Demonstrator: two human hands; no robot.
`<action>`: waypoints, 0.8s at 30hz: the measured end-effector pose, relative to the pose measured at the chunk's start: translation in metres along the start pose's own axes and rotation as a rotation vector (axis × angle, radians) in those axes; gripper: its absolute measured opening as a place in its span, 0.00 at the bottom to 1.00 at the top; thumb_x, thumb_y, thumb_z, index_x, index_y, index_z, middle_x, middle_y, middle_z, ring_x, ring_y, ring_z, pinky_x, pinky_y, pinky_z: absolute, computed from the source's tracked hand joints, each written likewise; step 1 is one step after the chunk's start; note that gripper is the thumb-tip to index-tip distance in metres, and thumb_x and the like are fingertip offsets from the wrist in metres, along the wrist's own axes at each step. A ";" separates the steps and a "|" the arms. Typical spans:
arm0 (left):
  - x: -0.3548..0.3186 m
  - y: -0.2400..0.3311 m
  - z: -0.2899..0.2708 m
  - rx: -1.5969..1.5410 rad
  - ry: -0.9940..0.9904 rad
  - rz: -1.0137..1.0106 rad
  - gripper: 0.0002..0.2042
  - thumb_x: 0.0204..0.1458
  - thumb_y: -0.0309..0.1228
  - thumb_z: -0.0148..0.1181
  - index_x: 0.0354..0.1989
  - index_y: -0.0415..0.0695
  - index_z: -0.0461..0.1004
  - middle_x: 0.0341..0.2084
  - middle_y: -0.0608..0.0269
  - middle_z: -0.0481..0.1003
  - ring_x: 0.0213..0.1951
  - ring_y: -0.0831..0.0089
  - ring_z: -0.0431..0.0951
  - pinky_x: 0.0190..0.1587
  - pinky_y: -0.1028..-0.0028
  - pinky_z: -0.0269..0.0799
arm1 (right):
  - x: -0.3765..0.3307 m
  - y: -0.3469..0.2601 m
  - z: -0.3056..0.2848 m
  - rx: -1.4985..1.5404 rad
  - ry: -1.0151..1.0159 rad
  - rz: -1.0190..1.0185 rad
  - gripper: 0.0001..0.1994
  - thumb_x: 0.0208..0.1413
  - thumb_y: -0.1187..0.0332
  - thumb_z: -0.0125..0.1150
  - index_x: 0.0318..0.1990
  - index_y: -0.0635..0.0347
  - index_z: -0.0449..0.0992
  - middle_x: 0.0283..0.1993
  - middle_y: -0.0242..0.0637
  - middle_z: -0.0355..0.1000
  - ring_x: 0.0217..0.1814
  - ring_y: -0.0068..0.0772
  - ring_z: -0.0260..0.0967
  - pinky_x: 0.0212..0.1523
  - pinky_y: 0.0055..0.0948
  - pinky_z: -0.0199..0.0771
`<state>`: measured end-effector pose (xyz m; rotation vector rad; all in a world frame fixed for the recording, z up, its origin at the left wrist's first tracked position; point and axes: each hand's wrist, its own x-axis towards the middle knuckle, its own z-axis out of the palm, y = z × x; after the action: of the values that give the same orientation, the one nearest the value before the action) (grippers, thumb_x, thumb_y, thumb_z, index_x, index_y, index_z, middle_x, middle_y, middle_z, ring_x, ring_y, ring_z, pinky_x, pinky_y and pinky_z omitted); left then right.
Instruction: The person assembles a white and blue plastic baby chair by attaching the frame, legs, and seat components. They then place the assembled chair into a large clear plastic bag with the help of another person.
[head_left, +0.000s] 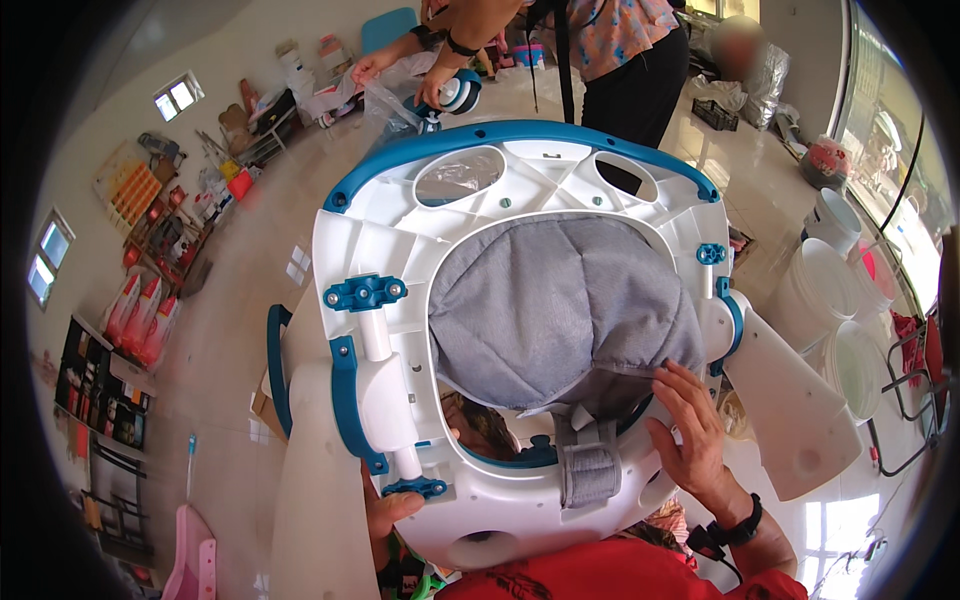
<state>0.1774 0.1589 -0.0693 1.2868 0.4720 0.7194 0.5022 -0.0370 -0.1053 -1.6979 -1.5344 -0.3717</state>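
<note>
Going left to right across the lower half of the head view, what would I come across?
Pink plastic piece, left white panel, left hand, gray fabric strap, right hand, right white panel.

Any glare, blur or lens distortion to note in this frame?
Head view: the window at the right is washed out, and glare shows on the glossy floor at lower right; head view: the room's edges bend toward a black fisheye rim; head view: a round patch at upper right is blurred, while the grey fabric and right hand look fairly clear.
</note>
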 end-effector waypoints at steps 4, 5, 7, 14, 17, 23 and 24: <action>0.001 -0.007 -0.009 0.049 0.033 0.024 0.48 0.41 0.32 0.74 0.72 0.38 0.53 0.59 0.39 0.72 0.57 0.53 0.77 0.60 0.60 0.75 | -0.039 0.013 -0.004 -0.053 0.050 0.036 0.25 0.45 0.81 0.68 0.55 0.66 0.74 0.57 0.51 0.74 0.62 0.60 0.71 0.59 0.49 0.75; 0.000 -0.008 -0.012 0.038 0.025 0.028 0.48 0.41 0.31 0.75 0.72 0.38 0.54 0.59 0.43 0.72 0.57 0.56 0.78 0.59 0.61 0.76 | -0.044 0.011 -0.004 -0.069 0.072 0.088 0.22 0.46 0.82 0.67 0.52 0.66 0.75 0.54 0.51 0.74 0.58 0.58 0.73 0.56 0.47 0.75; 0.001 -0.006 -0.013 0.023 0.022 0.026 0.47 0.42 0.30 0.76 0.72 0.39 0.55 0.59 0.48 0.73 0.56 0.60 0.78 0.59 0.62 0.76 | -0.058 0.016 0.000 -0.051 0.139 0.184 0.19 0.47 0.82 0.66 0.50 0.66 0.75 0.52 0.50 0.74 0.55 0.57 0.73 0.55 0.46 0.75; -0.006 0.026 0.022 -0.042 0.155 -0.068 0.45 0.42 0.24 0.69 0.73 0.43 0.54 0.59 0.48 0.72 0.56 0.59 0.78 0.58 0.61 0.76 | -0.091 0.009 -0.009 0.076 0.237 0.597 0.22 0.55 0.73 0.67 0.56 0.66 0.70 0.54 0.46 0.72 0.58 0.44 0.70 0.60 0.40 0.69; -0.007 0.031 0.034 0.069 0.183 -0.036 0.42 0.45 0.29 0.59 0.73 0.40 0.52 0.56 0.40 0.74 0.54 0.54 0.79 0.58 0.62 0.75 | -0.091 0.002 -0.024 0.152 0.223 0.580 0.30 0.55 0.69 0.68 0.64 0.64 0.66 0.60 0.46 0.69 0.62 0.45 0.68 0.62 0.41 0.69; -0.019 0.040 0.039 0.002 0.110 -0.006 0.39 0.48 0.30 0.56 0.73 0.40 0.52 0.56 0.38 0.74 0.53 0.53 0.80 0.57 0.62 0.76 | -0.089 -0.008 -0.044 0.542 0.248 0.836 0.26 0.61 0.61 0.66 0.62 0.64 0.68 0.56 0.46 0.71 0.56 0.37 0.70 0.56 0.37 0.73; -0.021 0.036 0.033 -0.030 0.147 -0.039 0.40 0.48 0.28 0.58 0.73 0.41 0.52 0.55 0.41 0.74 0.51 0.55 0.80 0.55 0.62 0.77 | -0.091 -0.009 -0.045 0.426 0.163 0.819 0.25 0.64 0.54 0.61 0.59 0.64 0.69 0.49 0.41 0.72 0.51 0.31 0.69 0.50 0.34 0.73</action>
<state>0.1779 0.1251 -0.0280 1.1983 0.6015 0.7886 0.4868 -0.1328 -0.1358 -1.7253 -0.6370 0.2287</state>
